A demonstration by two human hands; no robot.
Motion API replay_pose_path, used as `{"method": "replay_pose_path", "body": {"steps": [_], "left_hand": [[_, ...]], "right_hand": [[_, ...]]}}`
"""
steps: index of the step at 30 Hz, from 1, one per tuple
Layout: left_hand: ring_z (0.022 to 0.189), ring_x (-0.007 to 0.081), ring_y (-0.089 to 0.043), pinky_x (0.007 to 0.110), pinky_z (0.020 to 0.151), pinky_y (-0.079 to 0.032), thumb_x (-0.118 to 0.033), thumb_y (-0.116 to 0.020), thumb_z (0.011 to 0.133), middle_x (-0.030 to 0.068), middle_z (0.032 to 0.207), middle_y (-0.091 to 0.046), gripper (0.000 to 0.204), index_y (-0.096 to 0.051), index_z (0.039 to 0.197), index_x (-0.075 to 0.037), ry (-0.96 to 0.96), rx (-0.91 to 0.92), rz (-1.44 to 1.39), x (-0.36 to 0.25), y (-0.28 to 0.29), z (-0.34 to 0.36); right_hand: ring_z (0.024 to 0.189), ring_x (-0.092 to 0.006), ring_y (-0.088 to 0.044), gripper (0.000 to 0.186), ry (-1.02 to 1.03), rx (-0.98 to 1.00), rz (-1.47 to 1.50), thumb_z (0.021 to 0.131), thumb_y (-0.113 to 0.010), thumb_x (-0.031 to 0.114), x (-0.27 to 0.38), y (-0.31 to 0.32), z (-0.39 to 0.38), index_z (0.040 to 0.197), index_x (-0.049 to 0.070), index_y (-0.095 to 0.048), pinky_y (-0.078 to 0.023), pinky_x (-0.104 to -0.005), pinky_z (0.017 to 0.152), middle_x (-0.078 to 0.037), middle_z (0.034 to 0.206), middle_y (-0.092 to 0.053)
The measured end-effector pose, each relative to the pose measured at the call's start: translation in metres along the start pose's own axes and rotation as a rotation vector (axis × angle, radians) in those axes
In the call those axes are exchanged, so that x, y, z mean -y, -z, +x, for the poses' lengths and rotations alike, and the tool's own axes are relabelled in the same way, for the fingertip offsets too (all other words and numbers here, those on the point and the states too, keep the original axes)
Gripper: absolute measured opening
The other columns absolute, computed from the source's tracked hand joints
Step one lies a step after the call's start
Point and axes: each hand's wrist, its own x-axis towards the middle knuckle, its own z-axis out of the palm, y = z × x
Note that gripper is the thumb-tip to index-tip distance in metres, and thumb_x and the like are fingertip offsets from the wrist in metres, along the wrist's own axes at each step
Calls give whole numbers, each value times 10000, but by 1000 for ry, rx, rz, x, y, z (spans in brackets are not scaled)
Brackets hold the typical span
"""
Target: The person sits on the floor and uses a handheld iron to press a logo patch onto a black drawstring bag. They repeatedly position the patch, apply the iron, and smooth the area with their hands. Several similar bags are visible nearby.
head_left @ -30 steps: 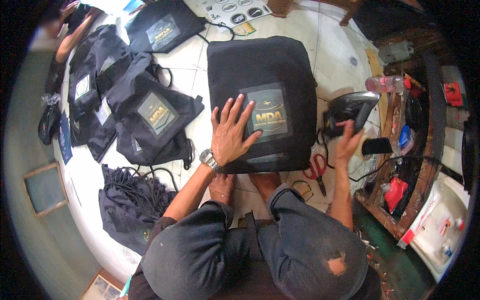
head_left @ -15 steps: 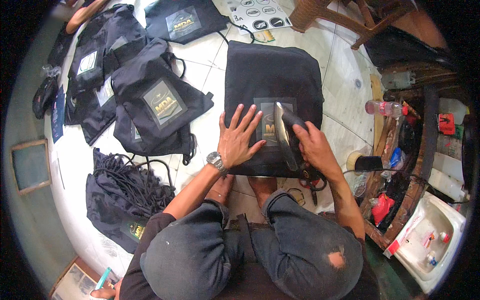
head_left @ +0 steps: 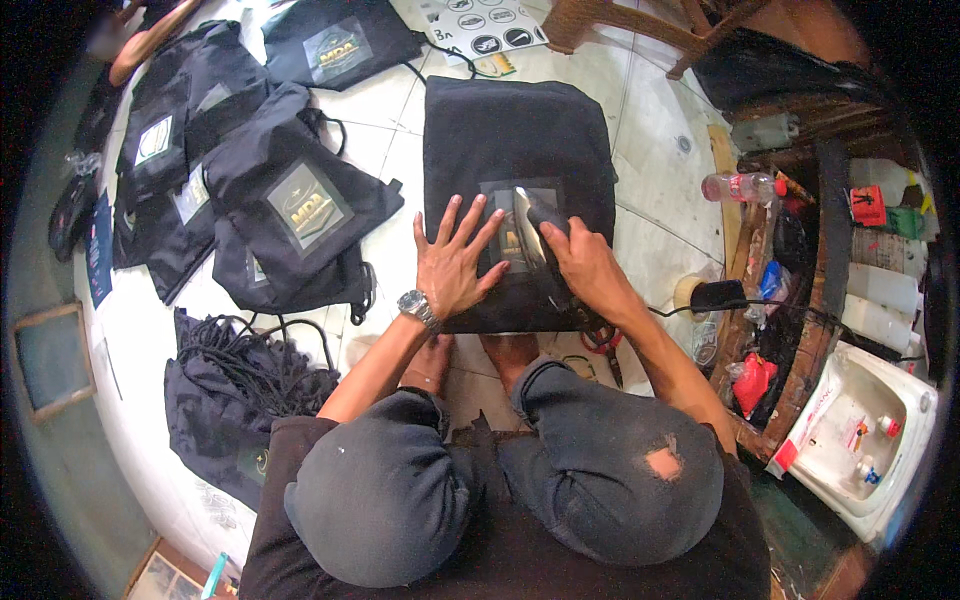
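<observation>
In the head view, a black cloth bag (head_left: pixel 520 130) lies flat just beyond the person's knees, with a clear patch bearing a gold design (head_left: pixel 551 192) on its front. The left hand (head_left: pixel 450 268) rests palm down on the bag at the patch's left edge, fingers spread apart, a metal watch (head_left: pixel 416 307) at the wrist. The right hand (head_left: pixel 590 268) has its fingers wrapped round the handle of an iron (head_left: pixel 535 235), which covers the middle of the patch with its nose pointing away from the person; whether its plate sits fully flat is hard to tell from this angle. Red-handled scissors (head_left: pixel 603 343) lie near the bag's lower right corner.

To the left, more black drawstring bags (head_left: pixel 250 190) overlap on the pale floor (head_left: pixel 655 160). Nearer the person, a dark cloth bundle (head_left: pixel 215 420) has a tangle of black cords (head_left: pixel 250 365) heaped over it.

On the right, a wooden trough (head_left: pixel 806 395) holds a red plastic bag (head_left: pixel 752 384) and some blue plastic (head_left: pixel 773 280). A clear bottle with a red cap (head_left: pixel 738 187) lies on its side across its far part. Beside the trough, a white basin (head_left: pixel 826 425) contains small bottles, one with a red cap (head_left: pixel 887 428) and one with blue on it (head_left: pixel 867 470).
</observation>
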Motion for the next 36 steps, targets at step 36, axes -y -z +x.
{"method": "replay_pose_path", "body": {"steps": [36], "left_hand": [[1251,291,-592,553,1135,-309,-160,-629,957,83,1292,-645,299,-645,1248,-95,10,-369,-339,37,17,52]], "right_hand": [[989,-590,-633,672,-118,-19,163,1071,-443,514,39,-18,20,1075,-139,-599,-504,-620,868,-432,965,-646]]}}
